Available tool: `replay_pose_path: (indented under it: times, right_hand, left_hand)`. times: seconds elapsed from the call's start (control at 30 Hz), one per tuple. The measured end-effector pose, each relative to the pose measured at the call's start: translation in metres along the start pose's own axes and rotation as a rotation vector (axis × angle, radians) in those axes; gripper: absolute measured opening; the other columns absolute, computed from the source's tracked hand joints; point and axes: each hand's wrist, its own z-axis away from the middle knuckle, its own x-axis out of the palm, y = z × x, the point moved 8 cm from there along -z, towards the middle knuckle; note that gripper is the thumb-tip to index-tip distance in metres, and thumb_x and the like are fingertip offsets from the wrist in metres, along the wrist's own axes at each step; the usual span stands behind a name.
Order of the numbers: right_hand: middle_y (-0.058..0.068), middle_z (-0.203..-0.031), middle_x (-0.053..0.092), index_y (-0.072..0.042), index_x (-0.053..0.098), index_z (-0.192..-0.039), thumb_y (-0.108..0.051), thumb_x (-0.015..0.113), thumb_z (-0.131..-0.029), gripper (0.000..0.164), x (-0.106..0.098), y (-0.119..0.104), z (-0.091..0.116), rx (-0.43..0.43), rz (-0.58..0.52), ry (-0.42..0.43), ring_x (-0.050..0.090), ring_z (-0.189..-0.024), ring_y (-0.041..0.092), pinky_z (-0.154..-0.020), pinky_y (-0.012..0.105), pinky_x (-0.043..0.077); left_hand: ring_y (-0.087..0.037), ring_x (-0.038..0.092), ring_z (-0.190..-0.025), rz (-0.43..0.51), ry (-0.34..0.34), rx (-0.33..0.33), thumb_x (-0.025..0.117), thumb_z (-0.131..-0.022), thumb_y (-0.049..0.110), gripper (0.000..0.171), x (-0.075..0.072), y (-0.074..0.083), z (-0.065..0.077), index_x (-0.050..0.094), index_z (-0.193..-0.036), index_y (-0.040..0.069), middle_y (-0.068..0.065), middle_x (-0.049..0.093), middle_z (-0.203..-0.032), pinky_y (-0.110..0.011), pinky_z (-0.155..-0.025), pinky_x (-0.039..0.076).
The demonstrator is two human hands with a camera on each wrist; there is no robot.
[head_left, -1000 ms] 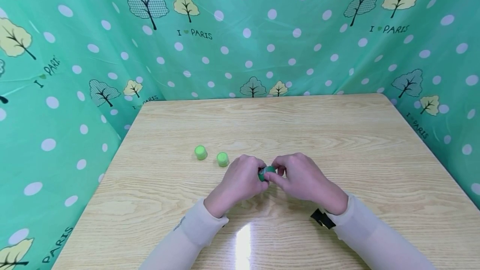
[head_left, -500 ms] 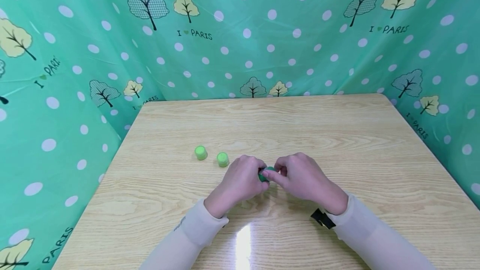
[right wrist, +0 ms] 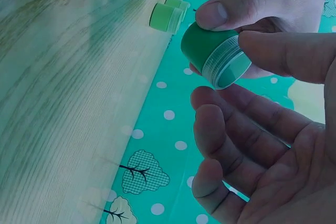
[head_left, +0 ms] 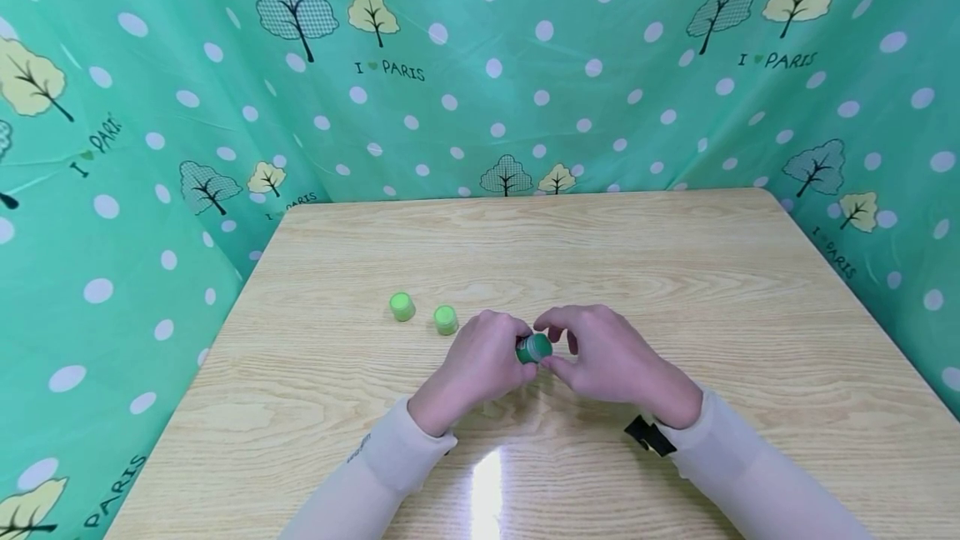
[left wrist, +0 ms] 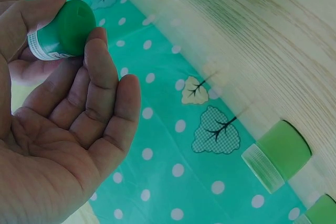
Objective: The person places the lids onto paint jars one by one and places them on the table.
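Tilted between my hands is a small dark green jar (head_left: 534,347) with a ribbed clear lid (right wrist: 223,66). My left hand (head_left: 489,354) grips the jar's body between thumb and fingers; in the left wrist view its other fingers lie loosely curled below. My right hand (head_left: 603,352) is at the lid end with its fingers spread, and in the right wrist view its thumb (right wrist: 286,56) overlaps the lid's edge. Left of my hands stand two lighter green jars (head_left: 401,306) (head_left: 446,320) on the table, lids up.
The wooden table (head_left: 637,248) reaches back to a green dotted curtain (head_left: 517,73) with printed trees, which also hangs along both sides. A bright reflection lies on the tabletop near the front. A black strap (head_left: 649,437) shows at the right wrist.
The right hand's thumb and fingers have come off their pinch on the jar's lid and spread apart, so the lid shows. Left hand and the two other jars stay put.
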Motion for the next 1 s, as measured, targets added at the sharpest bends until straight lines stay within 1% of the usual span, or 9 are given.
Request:
replay_pose_path:
  times: [0.1,0.23,0.47,0.6,0.73,1.0]
  right_hand:
    - [-0.007,-0.082,0.062,-0.014,0.069,-0.103,-0.02,0.078,-0.076,0.029,0.0005,-0.0002,0.0001,-0.007,-0.001,0.0,0.048,-0.058,0.003,-0.049,0.022,0.042]
    - [-0.008,-0.079,0.062,-0.015,0.07,-0.099,-0.024,0.078,-0.078,0.024,0.0009,-0.0005,0.0001,-0.015,0.016,0.01,0.047,-0.057,0.003,-0.05,0.022,0.042]
    - [-0.011,-0.074,0.057,-0.015,0.071,-0.094,-0.031,0.077,-0.079,0.023,0.0023,0.001,0.0002,0.0,0.037,0.015,0.044,-0.052,0.002,-0.047,0.021,0.04]
    - [-0.011,-0.073,0.057,-0.014,0.071,-0.093,-0.031,0.076,-0.081,0.021,0.004,0.0008,-0.0001,0.006,0.042,0.011,0.044,-0.05,0.003,-0.046,0.021,0.04]
    - [-0.011,-0.071,0.055,-0.013,0.07,-0.091,-0.029,0.073,-0.083,0.019,0.0053,-0.0007,-0.0003,0.001,0.049,0.004,0.042,-0.051,0.003,-0.046,0.021,0.039]
    - [-0.01,-0.071,0.055,-0.012,0.069,-0.089,-0.029,0.073,-0.083,0.019,0.0045,-0.0032,-0.0003,-0.016,0.066,0.021,0.039,-0.048,0.003,-0.044,0.02,0.036]
  left_hand:
    - [-0.003,0.035,-0.047,-0.008,0.0,0.001,0.076,-0.068,0.012,0.024,0.0,-0.0001,0.0001,0.055,-0.059,0.018,0.012,0.041,-0.051,-0.017,-0.044,0.032]
    - [-0.002,0.034,-0.047,0.001,-0.004,-0.005,0.076,-0.068,0.01,0.024,-0.0001,0.0003,0.0,0.056,-0.059,0.019,0.012,0.04,-0.051,-0.017,-0.045,0.031]
    - [-0.002,0.034,-0.047,0.011,-0.011,-0.012,0.075,-0.068,0.011,0.024,-0.0004,0.0004,0.0002,0.055,-0.058,0.019,0.012,0.039,-0.05,-0.017,-0.045,0.03]
    - [-0.003,0.035,-0.047,0.015,-0.012,-0.016,0.076,-0.069,0.012,0.023,-0.0004,-0.0002,0.0002,0.057,-0.059,0.019,0.011,0.04,-0.05,-0.017,-0.045,0.031]
    - [-0.002,0.034,-0.047,0.011,-0.007,-0.01,0.075,-0.068,0.011,0.025,-0.0002,-0.0001,0.0001,0.054,-0.057,0.019,0.011,0.038,-0.05,-0.017,-0.045,0.03]
    - [-0.002,0.033,-0.047,0.01,-0.005,-0.004,0.074,-0.068,0.01,0.027,-0.0004,0.0007,-0.0001,0.051,-0.056,0.018,0.011,0.037,-0.05,-0.017,-0.045,0.029]
